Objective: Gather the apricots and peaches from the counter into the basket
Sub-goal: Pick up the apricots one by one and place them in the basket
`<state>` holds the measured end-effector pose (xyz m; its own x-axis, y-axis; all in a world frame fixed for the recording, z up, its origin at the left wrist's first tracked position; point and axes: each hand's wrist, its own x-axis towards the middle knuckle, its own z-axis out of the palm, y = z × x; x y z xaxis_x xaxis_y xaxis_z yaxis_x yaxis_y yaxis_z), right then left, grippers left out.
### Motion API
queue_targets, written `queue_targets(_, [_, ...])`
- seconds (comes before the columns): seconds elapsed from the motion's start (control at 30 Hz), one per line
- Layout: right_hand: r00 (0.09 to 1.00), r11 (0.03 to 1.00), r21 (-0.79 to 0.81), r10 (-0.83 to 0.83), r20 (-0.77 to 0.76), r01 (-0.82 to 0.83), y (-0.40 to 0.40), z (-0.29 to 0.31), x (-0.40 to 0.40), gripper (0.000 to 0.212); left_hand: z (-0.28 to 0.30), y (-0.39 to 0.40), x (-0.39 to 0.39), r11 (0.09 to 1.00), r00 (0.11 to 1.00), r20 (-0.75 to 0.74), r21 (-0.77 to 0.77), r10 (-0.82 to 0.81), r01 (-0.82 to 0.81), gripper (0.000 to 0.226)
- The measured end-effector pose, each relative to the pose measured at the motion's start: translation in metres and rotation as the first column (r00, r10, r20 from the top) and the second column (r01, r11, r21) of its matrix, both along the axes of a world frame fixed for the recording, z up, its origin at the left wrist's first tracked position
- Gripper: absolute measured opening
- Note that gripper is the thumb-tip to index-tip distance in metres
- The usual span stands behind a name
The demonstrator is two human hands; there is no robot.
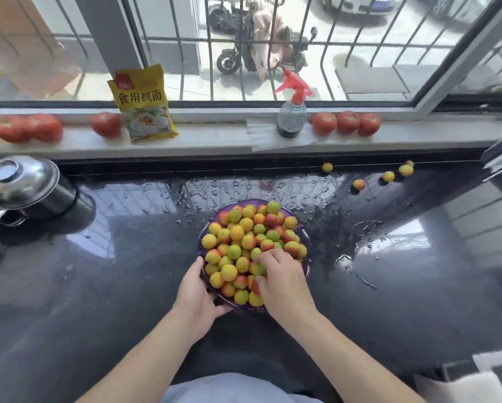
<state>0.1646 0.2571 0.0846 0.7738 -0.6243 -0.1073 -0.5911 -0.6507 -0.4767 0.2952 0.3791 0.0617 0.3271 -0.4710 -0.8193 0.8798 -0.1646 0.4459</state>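
A purple basket (279,205) stands in the middle of the dark wet counter, heaped with several yellow, green and red apricots and peaches (238,237). My left hand (196,295) grips the basket's near left rim. My right hand (281,279) rests on top of the heap at the near right, fingers spread over the fruit; whether it holds one is hidden. Loose fruits lie on the counter at the far right: one (327,167) by the back edge, a reddish one (359,184), a yellow one (388,176) and another (405,170).
A steel pot (25,187) with a lid sits at the left. On the window sill stand tomatoes (347,122), a yellow packet (142,106) and a spray bottle (292,112). Water drops cover the counter (127,271) around the basket.
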Motion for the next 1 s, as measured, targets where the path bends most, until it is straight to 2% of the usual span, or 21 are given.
queue_targets(0.13, [0.997,1.000,0.004,-0.028,-0.065,0.028,0.001,-0.001,0.007,0.036,0.001,-0.001,-0.001,1.000,1.000,0.008,0.002,0.010,-0.010,0.056])
queue_targets(0.23, [0.998,0.998,0.034,-0.055,0.010,0.054,0.003,-0.005,0.006,0.026,0.003,-0.002,-0.001,1.000,1.000,0.010,0.001,0.006,-0.006,0.058])
queue_targets(0.3, [0.994,0.995,0.052,-0.088,0.061,0.085,0.002,-0.008,0.004,0.027,0.003,-0.003,-0.001,1.000,1.000,0.010,0.003,0.000,0.000,0.058])
queue_targets(0.5, [0.995,0.998,0.027,-0.051,0.081,0.048,-0.006,-0.003,-0.002,0.027,0.002,-0.012,-0.001,1.000,1.000,-0.010,-0.017,-0.026,0.026,0.061])
queue_targets(0.67, [0.935,0.958,0.099,-0.285,0.213,0.269,-0.061,0.003,-0.037,0.022,-0.002,-0.018,0.001,0.999,0.999,-0.025,-0.034,-0.034,0.033,0.060])
queue_targets(0.8, [0.905,0.907,0.095,-0.419,0.078,0.411,-0.136,-0.006,-0.061,0.026,-0.004,-0.031,0.004,0.997,0.998,-0.017,-0.048,-0.058,0.058,0.060])
queue_targets(1.0, [0.934,0.935,0.040,-0.351,-0.064,0.353,-0.241,-0.034,-0.029,0.032,-0.008,-0.061,0.013,0.994,0.995,-0.019,-0.032,-0.102,0.102,0.063])
